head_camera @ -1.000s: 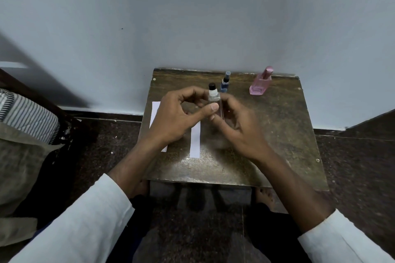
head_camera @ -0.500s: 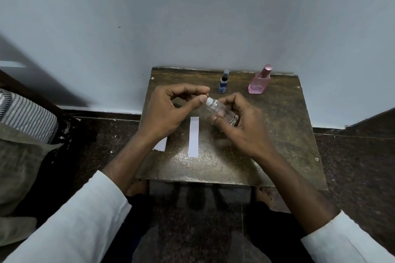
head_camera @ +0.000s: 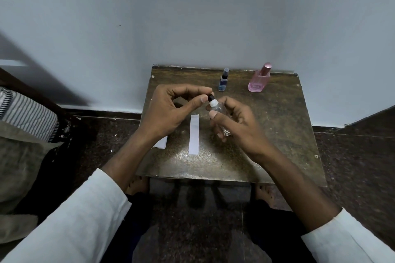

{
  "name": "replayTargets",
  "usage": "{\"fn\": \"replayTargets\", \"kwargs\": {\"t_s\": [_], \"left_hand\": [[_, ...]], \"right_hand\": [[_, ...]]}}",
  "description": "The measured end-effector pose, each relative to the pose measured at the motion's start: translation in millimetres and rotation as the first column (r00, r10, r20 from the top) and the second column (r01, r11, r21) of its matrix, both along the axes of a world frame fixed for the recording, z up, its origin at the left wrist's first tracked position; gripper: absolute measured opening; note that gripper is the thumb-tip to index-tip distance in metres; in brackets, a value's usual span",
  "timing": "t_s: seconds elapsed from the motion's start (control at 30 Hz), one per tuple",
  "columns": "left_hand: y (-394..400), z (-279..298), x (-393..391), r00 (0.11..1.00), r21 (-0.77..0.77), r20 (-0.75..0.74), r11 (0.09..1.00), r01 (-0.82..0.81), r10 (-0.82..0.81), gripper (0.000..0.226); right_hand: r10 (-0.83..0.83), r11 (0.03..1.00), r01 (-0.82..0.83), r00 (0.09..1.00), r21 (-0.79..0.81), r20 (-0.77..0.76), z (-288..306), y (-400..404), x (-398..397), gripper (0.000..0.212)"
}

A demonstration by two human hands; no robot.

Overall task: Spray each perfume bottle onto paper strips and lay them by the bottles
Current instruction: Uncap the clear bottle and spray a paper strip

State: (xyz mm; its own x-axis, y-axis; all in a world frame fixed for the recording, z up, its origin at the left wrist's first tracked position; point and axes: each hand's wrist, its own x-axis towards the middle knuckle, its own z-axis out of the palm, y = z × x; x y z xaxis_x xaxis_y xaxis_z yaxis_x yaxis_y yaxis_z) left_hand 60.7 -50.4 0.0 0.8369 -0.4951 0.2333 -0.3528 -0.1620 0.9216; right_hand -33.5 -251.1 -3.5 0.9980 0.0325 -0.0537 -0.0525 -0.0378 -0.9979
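My right hand [head_camera: 237, 121] grips a small clear glass perfume bottle [head_camera: 219, 110], tilted with its white neck pointing up and left. My left hand [head_camera: 171, 111] pinches the bottle's small black cap [head_camera: 211, 98] at the neck, between thumb and fingers. A white paper strip [head_camera: 194, 134] lies lengthwise on the table below the bottle. A second strip [head_camera: 161, 145] shows partly from under my left wrist. A small blue bottle [head_camera: 223, 80] and a pink bottle [head_camera: 259, 79] stand at the table's far edge.
The small brown table [head_camera: 277, 134] stands against a pale wall. Dark speckled floor surrounds it. A striped cloth and a bag [head_camera: 25, 126] lie at the left. My bare feet show under the table's front edge.
The bottle has tilted from upright to leaning left. My left hand's fingers now pinch the black cap at its neck. Both hands have stayed over the table's middle.
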Motion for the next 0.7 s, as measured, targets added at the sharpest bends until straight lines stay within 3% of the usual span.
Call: {"fn": "replayTargets", "kwargs": {"t_s": [0.07, 0.17, 0.23, 0.33, 0.4, 0.57, 0.7], "left_hand": [[1.9, -0.4, -1.0, 1.000, 0.041, 0.014, 0.999, 0.008, -0.009, 0.022], [3.8, -1.6, -2.4, 1.000, 0.082, 0.017, 0.997, 0.006, -0.007, 0.022], [4.8, -2.1, -3.7, 1.000, 0.103, 0.018, 0.995, 0.002, -0.004, 0.021], [6.0, -1.6, -4.0, 1.000, 0.100, 0.029, 0.995, 0.010, -0.013, 0.020], [6.5, -2.0, -2.1, 0.998, 0.101, 0.059, 0.995, 0.003, -0.009, 0.018], [7.5, -3.0, 2.2, 0.996, 0.106, 0.085, 0.994, 0.015, -0.024, 0.022], [7.4, -2.8, 3.2, 0.998, 0.086, 0.067, 0.996, 0.016, -0.022, 0.022]], "right_hand": [[-0.096, 0.971, 0.117, 0.990, -0.209, 0.107, -0.4, 2.5, -1.8, 0.013], [-0.177, 0.787, 0.334, 0.928, -0.518, 0.329, -3.0, 5.8, -2.1, 0.021], [-0.162, 0.660, 0.419, 0.890, -0.624, 0.425, -5.2, 7.2, -0.8, 0.024], [-0.140, 0.592, 0.454, 0.872, -0.666, 0.469, -8.3, 7.9, 0.8, 0.028], [-0.126, 0.628, 0.420, 0.886, -0.656, 0.446, -7.2, 8.6, 1.1, 0.029], [-0.139, 0.824, 0.262, 0.953, -0.502, 0.269, -2.4, 8.6, 0.8, 0.025], [-0.079, 0.989, 0.085, 0.996, -0.123, 0.050, -1.8, 7.8, 1.6, 0.019]]}}
